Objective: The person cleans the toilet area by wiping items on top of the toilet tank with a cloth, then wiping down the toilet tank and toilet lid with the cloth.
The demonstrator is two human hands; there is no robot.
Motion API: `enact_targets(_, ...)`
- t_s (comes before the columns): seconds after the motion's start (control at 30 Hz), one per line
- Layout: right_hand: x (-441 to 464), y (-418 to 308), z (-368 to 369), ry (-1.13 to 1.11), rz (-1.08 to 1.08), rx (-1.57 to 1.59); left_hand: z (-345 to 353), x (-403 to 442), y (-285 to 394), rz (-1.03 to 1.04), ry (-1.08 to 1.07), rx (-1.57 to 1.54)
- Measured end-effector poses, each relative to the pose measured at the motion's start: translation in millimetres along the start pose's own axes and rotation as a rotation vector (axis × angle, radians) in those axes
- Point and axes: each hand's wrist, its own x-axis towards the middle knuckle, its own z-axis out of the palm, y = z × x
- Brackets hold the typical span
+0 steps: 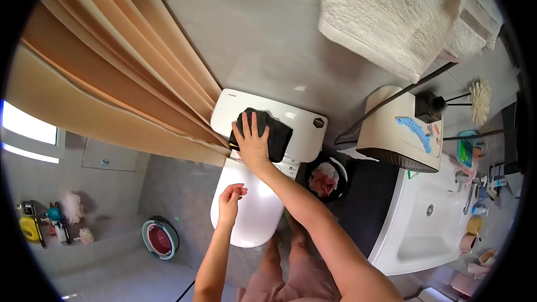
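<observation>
My right hand (253,144) lies with fingers spread on a dark grey cloth (278,138), pressing it against the white toilet tank top (305,126). Part of the cloth is hidden beneath the palm, and a yellow edge shows at its left side. Over the closed white toilet lid (251,212) hovers my left hand (230,200), its fingers curled in with nothing visible in them. A row of small buttons (292,169) sits at the lid's hinge end, right of my right wrist.
Left of the toilet hangs an orange-beige curtain (128,72). A lined waste bin (324,179) stands close on the right, near the white sink (414,240) and a cream box-shaped appliance (391,128). A towel (391,17) hangs above; a round basin (160,239) is on the floor.
</observation>
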Motion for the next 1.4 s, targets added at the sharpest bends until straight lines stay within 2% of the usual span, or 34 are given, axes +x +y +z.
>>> enact_targets(0.07, -17, 29, -22, -0.092, -0.053, 0.249, 20, 6, 6, 0.041, -0.050, 0.007)
enact_targets(0.1, -28, 37, -12, -0.053, -0.024, 0.137, 27, 8, 10, 0.042, -0.064, -0.011)
enact_targets(0.2, -66, 72, -23, -0.070, 0.078, 0.136, 45, 17, 12, 0.073, -0.112, -0.060)
enact_targets(0.3, -105, 105, -17, 0.061, 0.127, 0.022, 52, 18, 9, 0.081, -0.164, -0.049)
enact_targets(0.47, -155, 118, -14, 0.117, 0.246, 0.214, 20, -5, -21, 0.106, -0.213, -0.045)
enact_targets(0.53, -147, 111, -13, 0.149, 0.191, 0.180, -1, -15, -46, 0.105, -0.211, -0.018)
enact_targets(0.63, -112, 89, -14, 0.343, -0.186, 0.038, -34, -24, -82, 0.125, -0.165, -0.002)
enact_targets(0.7, -77, 66, -8, 0.334, -0.276, 0.030, -46, -21, -104, 0.170, -0.123, 0.021)
enact_targets(0.77, -45, 46, 2, 0.353, -0.347, 0.032, -46, 1, -116, 0.172, -0.093, 0.196)
enact_targets(0.8, -33, 38, 10, 0.387, -0.403, 0.019, -41, 19, -123, 0.191, -0.071, 0.174)
enact_targets(0.83, -31, 29, 9, 0.284, -0.406, -0.017, -35, 36, -138, 0.301, -0.046, 0.366)
enact_targets(0.87, -38, 28, 7, 0.284, -0.426, -0.018, -30, 51, -156, 0.399, -0.025, 0.565)
enact_targets(0.9, -44, 29, 0, 0.269, -0.387, 0.001, -27, 73, -169, 0.305, -0.119, 0.715)
enact_targets(0.93, -50, 34, -1, 0.259, -0.346, 0.011, -22, 87, -178, 0.323, -0.107, 0.704)
enact_targets(1.03, -99, 57, 7, 0.369, -0.224, -0.016, -1, 116, -208, 0.258, 0.202, 1.089)
enact_targets(1.07, -115, 62, 13, 0.397, -0.198, -0.049, 4, 122, -212, 0.283, 0.215, 1.071)
enact_targets(1.13, -132, 88, 75, 0.717, -0.238, -0.328, -2, 133, -217, 0.188, 0.168, 1.076)
enact_targets(1.2, -131, 100, 121, 0.926, -0.271, -0.509, -2, 146, -241, 0.268, 0.184, 1.329)
enact_targets(1.27, -117, 88, 133, 1.002, -0.301, -0.621, -7, 145, -250, 0.376, 0.231, 1.357)
enact_targets(1.33, -109, 70, 133, 0.872, -0.395, -0.721, -10, 146, -257, 0.427, 0.270, 1.346)
enact_targets(1.4, -85, 42, 135, 0.850, -0.538, -0.697, -11, 145, -254, 0.474, 0.314, 1.323)
